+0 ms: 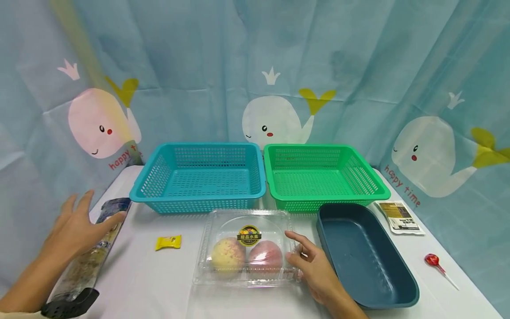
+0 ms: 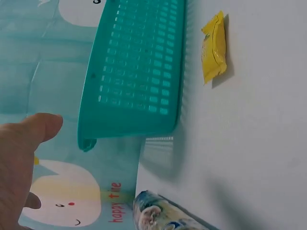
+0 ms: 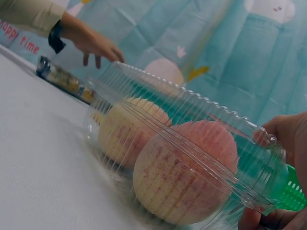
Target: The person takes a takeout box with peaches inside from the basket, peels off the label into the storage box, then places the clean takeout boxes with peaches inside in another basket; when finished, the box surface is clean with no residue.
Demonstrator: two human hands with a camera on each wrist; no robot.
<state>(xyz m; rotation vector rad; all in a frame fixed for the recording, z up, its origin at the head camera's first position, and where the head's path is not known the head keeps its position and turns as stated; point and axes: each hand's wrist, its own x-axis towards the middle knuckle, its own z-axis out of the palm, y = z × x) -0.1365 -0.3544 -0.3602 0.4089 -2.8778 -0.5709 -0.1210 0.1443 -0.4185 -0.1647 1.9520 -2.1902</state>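
Note:
A clear plastic fruit box (image 1: 247, 275) with a round label lies in front of the two baskets in the head view. Two peaches show through it, a yellowish peach (image 1: 228, 257) and a pinker peach (image 1: 265, 255). My right hand (image 1: 316, 270) grips the box's right end; in the right wrist view the fingers and thumb (image 3: 249, 219) lie on either side of that end. My left hand (image 1: 79, 226) hovers with spread fingers over a long printed packet (image 1: 104, 241) at the table's left edge, holding nothing.
A blue basket (image 1: 199, 204) and a green basket (image 1: 326, 201) stand at the back. A dark blue tub (image 1: 366, 261) is right of my right hand. Around them lie a yellow wrapped snack (image 1: 168, 242), a flat sachet (image 1: 399, 217) and a red lollipop (image 1: 432, 260). A whale-print curtain hangs behind.

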